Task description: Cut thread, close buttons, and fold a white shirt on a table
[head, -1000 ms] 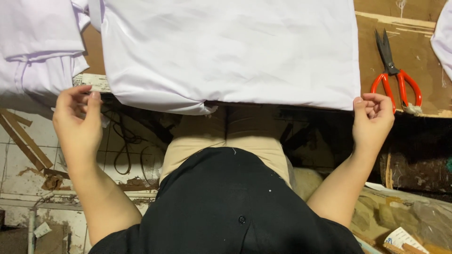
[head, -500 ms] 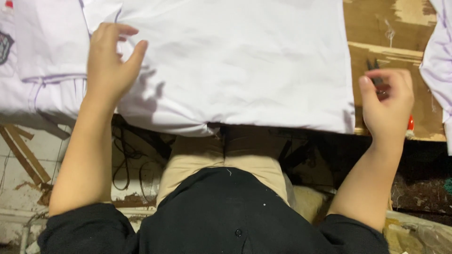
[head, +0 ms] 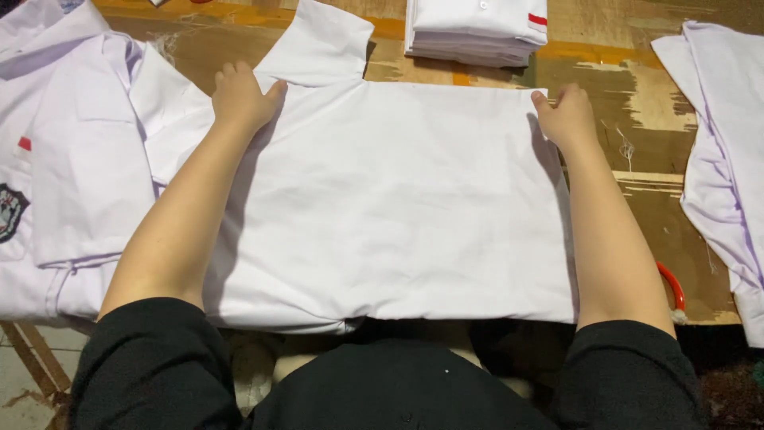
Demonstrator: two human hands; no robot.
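A white shirt [head: 390,199] lies spread flat on the wooden table [head: 637,103], its folded body facing me and one short sleeve [head: 318,44] sticking out at the far left. My left hand [head: 239,99] presses flat on the shirt's far left corner, by the sleeve. At the far right corner, my right hand [head: 567,118] rests with its fingers curled over the shirt's edge.
A stack of folded white shirts [head: 477,28] stands at the far edge. More white shirts lie loose at the left [head: 72,151] and at the right [head: 728,159]. A red scissors handle [head: 672,287] shows beside my right forearm.
Both hands have moved from the shirt's near edge up to its far corners. The view has tilted up over the table, and my right arm now covers most of the scissors.
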